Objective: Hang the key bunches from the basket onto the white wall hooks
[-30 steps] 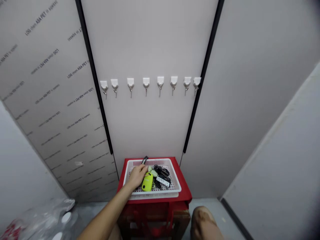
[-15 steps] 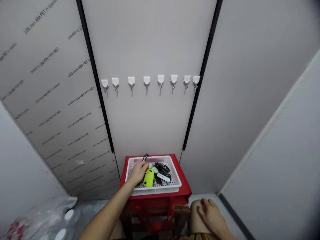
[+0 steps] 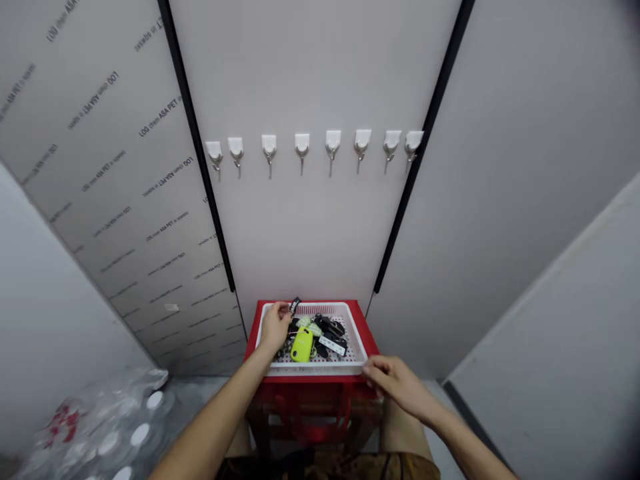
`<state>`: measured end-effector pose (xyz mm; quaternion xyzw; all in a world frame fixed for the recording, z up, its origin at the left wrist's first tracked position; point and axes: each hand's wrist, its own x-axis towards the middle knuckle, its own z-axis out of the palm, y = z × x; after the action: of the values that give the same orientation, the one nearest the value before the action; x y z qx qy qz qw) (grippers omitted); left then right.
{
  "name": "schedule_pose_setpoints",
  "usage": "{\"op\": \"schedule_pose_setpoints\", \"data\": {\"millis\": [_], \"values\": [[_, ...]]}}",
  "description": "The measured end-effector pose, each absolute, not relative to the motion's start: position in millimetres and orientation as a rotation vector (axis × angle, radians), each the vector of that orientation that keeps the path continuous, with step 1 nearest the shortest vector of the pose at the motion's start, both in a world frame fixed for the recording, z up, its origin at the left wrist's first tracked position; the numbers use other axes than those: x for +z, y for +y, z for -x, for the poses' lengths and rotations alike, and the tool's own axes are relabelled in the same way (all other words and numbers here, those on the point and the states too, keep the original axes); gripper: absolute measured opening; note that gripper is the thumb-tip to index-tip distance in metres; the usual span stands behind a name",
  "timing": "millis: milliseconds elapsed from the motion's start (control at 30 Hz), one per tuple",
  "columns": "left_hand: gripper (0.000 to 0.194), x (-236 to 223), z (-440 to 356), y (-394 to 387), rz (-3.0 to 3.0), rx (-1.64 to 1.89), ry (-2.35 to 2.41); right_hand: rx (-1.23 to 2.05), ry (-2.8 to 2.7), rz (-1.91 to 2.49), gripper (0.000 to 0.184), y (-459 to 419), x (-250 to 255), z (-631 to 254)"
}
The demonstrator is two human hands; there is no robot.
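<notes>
My left hand (image 3: pixel 275 328) reaches into the back left of a white plastic basket (image 3: pixel 356 337), its fingers pinched on a short black strap (image 3: pixel 295 307) with white lettering. What hangs from that strap is hidden by the hand. Right beside it in the basket lies a bright yellow-green key case (image 3: pixel 301 345). A pale green and white bundle (image 3: pixel 310 325), black key fobs (image 3: pixel 330 325) and a white-labelled piece (image 3: pixel 333 345) crowd the middle. At the basket's front right corner is my right hand (image 3: pixel 395 381), loosely curved with fingers apart, holding nothing that I can see.
The basket stands on a red cover (image 3: pixel 367 327) over a wooden stool (image 3: pixel 345 427). A row of several white hooks (image 3: pixel 302 143) is fixed to the wall panel behind. Plastic-wrapped bottles (image 3: pixel 140 435) are on the floor at left. Grey walls close in both sides.
My right hand has lifted off my knee to the basket's front right corner. My left hand has moved slightly back and closed on the black strap. The view has shifted a little.
</notes>
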<state>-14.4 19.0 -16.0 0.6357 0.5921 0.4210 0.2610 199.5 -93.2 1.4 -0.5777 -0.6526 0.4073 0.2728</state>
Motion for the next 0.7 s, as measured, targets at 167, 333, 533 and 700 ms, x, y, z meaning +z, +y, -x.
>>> {"op": "schedule_pose_setpoints", "data": {"millis": [167, 333, 533, 700], "values": [[0.028, -21.0, 14.8, 21.8, -1.752, 0.945, 1.588, 1.015, -1.754, 1.487, 0.021, -55.8, 27.1, -165.5], [0.025, -14.2, 11.1, 20.0, -1.744, 0.959, 1.532, 0.781, -1.785, 1.512, 0.020, -15.9, 25.8, -136.0], [0.029, -6.5, 11.6, 12.9, -1.684, 1.169, 1.280, 0.831, -1.725, 1.490, 0.024, 18.1, 21.9, -112.4], [0.033, -5.7, 12.7, 9.5, -1.638, 1.229, 1.174, 0.880, -1.634, 1.369, 0.026, 25.4, 25.2, -102.8]]}}
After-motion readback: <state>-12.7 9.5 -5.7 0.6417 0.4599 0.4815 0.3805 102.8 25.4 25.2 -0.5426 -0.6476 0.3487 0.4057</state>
